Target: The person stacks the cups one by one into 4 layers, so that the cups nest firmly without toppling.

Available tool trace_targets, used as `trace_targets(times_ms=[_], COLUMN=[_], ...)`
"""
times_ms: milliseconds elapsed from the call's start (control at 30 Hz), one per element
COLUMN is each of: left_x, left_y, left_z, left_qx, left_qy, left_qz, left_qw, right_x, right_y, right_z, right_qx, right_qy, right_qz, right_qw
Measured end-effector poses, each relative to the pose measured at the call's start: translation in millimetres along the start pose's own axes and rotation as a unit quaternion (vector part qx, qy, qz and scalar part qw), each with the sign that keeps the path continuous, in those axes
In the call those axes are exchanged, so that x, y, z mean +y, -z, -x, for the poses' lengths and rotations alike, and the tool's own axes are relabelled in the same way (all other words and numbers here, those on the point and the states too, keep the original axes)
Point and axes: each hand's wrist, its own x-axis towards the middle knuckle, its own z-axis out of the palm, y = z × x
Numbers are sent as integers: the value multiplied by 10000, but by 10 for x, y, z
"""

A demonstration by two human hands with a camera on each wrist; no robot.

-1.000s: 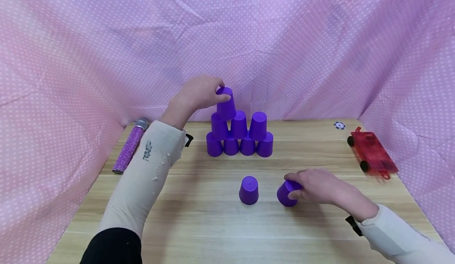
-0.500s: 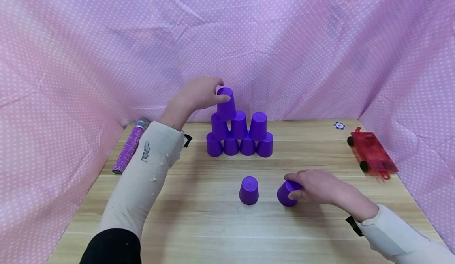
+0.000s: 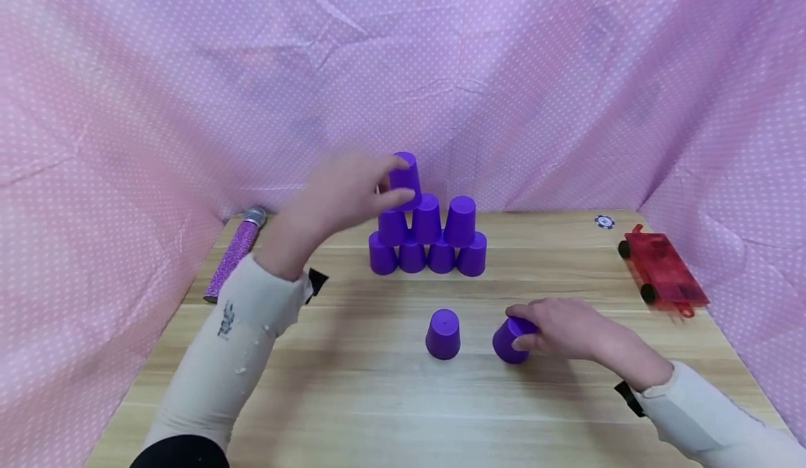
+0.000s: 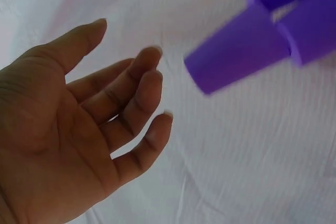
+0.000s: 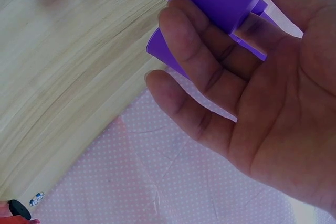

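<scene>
Purple cups stand upside down in a tiered stack at the table's back, a row at the bottom, three above it, and one top cup at the upper left. My left hand is blurred beside that top cup; in the left wrist view its loosely bent fingers are apart from the cup, with nothing in them. Nearer the front, my right hand holds another purple cup between thumb and fingers, slightly tilted at the table. To its left a single cup stands upside down.
A glittery purple microphone lies at the left edge of the wooden table. At the right are a red toy cart with black wheels and a poker chip. Pink dotted cloth hangs behind and on both sides.
My left hand has let go of the top cup and drawn back from it, toward me and down. The top cup stays on the stack. My right hand keeps its hold on its cup.
</scene>
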Motion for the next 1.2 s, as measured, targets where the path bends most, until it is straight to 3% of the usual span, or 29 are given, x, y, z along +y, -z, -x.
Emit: trace_targets(times_ms=[67,233,333,467,567,733,1200], left_x=[79,258,329,381,432,532,585], left_y=[-128,-612,-878,-1122,-1236,-1349,-1522], left_z=[76,208,277,345,377,426,454], left_qx=[-89,-989,-1536,-1887,-1944,-1841,-1576], left_qy=[-285,-767,-770,-710,-828,-1080,-1322], left_qz=[114,419,460,528,508,-8,-475], left_qw=[9995,9913,9841,9780,9761,9770,9775], right_x=[14,43,37,18,8,10,21], right_y=[5,15,16,15,16,20,7], right_z=[6,17,10,0,2,13,23], right_qx=[-21,-47,-46,-28,-9,-6,35], right_qy=[-19,-54,-38,-26,-19,-5,35], right_qz=[1,-37,-56,-57,-35,-21,22], right_qw=[10000,10000,10000,10000,10000,10000,10000])
